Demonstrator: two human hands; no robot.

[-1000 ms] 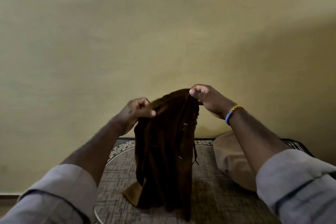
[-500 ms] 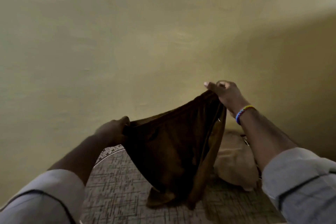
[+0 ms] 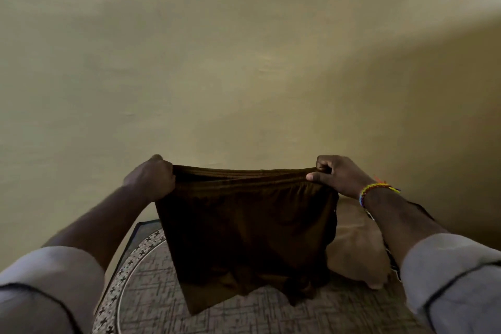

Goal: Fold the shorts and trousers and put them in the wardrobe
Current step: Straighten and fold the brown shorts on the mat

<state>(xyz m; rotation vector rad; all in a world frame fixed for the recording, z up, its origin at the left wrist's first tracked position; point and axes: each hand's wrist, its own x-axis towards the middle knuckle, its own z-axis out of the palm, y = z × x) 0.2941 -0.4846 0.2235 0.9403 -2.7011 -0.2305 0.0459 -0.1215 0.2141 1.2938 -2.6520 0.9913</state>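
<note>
Gripping brown shorts (image 3: 244,230) by the waistband, left hand (image 3: 150,180) fisted, right hand (image 3: 339,175) fingers curled tight, stretched above table (image 3: 151,295).

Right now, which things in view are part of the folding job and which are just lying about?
Job:
- brown shorts, held spread by the waistband
- left hand and right hand, each gripping one end
- tan garment, lying beside them, probably next

Lying about:
- patterned mat
- bracelet on the right wrist
- wall
</note>
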